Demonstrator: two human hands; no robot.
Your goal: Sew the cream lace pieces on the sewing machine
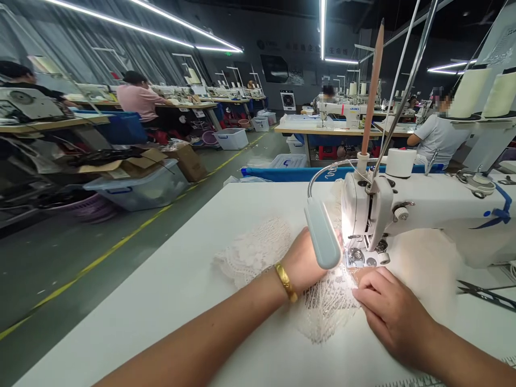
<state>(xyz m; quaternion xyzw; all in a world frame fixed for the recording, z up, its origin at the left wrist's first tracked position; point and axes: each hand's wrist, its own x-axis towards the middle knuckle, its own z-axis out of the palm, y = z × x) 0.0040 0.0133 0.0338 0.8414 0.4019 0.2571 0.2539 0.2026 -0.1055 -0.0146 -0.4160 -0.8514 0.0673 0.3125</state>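
Note:
White lace fabric [328, 309] lies on the white table beneath the front of a white sewing machine [427, 201]. My left hand [308, 260], with a gold bracelet at the wrist, rests on the lace left of the needle area; a grey-green lamp head [323, 234] hides its fingers. My right hand [389, 309] is closed at the lace's right edge, just in front of the needle plate [363, 259], its thumb and fingers pressed together on the fabric. More lace [262, 244] is bunched to the left of my left wrist.
Black scissors [489, 296] lie at the right. A brown pencil [373, 91] stands upright on the machine, near thread cones [470, 94]. A ruler edge [419, 382] shows at the bottom. Other people sit at machines beyond; plastic bins [141, 188] stand on the floor.

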